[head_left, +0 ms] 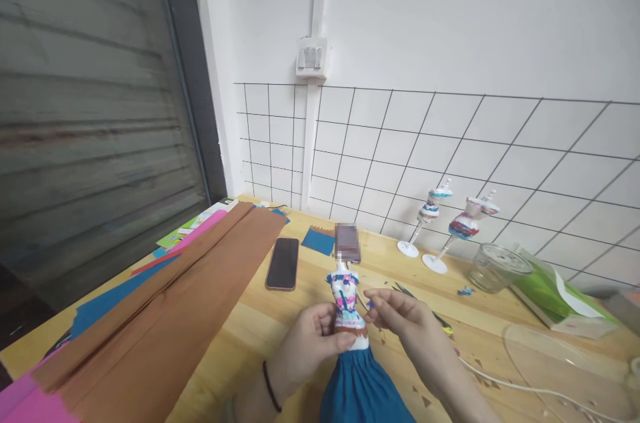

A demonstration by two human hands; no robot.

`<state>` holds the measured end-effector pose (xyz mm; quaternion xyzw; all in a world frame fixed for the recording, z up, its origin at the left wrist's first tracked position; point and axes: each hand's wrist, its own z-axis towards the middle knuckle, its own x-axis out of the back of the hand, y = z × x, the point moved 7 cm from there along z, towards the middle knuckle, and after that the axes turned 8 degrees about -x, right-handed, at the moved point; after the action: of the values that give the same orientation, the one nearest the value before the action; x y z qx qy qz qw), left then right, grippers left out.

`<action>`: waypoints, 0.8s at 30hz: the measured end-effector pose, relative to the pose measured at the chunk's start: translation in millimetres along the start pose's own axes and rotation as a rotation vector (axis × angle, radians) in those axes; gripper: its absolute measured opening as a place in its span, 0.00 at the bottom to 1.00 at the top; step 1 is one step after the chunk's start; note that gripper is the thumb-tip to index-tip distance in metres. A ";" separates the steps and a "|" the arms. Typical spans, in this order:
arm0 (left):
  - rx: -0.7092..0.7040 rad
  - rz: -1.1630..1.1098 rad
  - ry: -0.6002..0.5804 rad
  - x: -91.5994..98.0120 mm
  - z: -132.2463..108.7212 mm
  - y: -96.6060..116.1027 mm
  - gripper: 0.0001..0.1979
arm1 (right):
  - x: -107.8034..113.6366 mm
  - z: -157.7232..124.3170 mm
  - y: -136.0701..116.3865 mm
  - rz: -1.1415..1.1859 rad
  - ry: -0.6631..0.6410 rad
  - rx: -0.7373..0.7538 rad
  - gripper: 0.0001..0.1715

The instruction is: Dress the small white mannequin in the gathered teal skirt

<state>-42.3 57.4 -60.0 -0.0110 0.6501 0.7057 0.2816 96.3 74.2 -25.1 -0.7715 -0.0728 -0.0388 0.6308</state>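
Observation:
A miniature dress form [344, 293] stands in front of me, its white torso decorated with pink, blue and brown scraps. Below its waist hangs a pleated blue paper skirt [363, 389]. My left hand [307, 343] is closed around the form's left side, thumb across the hip. On the other side, my right hand [407, 319] is closed in a pinch beside the waist. Between its fingertips shows a small purple-blue scrap [370, 305], partly hidden by the fingers.
Brown crepe paper [200, 289] covers the table's left side. Behind the form lie a phone [283, 264], a blue paper piece [319, 241] and a blurred-out device [347, 241]. Two decorated dress forms [429, 209] [470, 219], a glass jar [493, 269] and a green tissue pack [560, 296] stand right.

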 end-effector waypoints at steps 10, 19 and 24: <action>-0.040 0.075 0.017 4.0 2.8 -0.5 0.17 | 3.9 -2.3 8.6 -0.049 0.005 -0.029 0.24; -0.012 0.078 0.081 13.8 5.6 -8.3 0.19 | 49.5 24.3 34.2 -0.061 0.126 -0.049 0.24; -0.007 0.065 0.080 15.0 6.1 -11.0 0.19 | 98.8 45.0 49.3 -0.068 0.190 -0.118 0.21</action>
<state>-48.3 68.7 -74.9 -0.0190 0.6584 0.7157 0.2322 200.2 115.0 -66.9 -0.7973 -0.0366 -0.1373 0.5866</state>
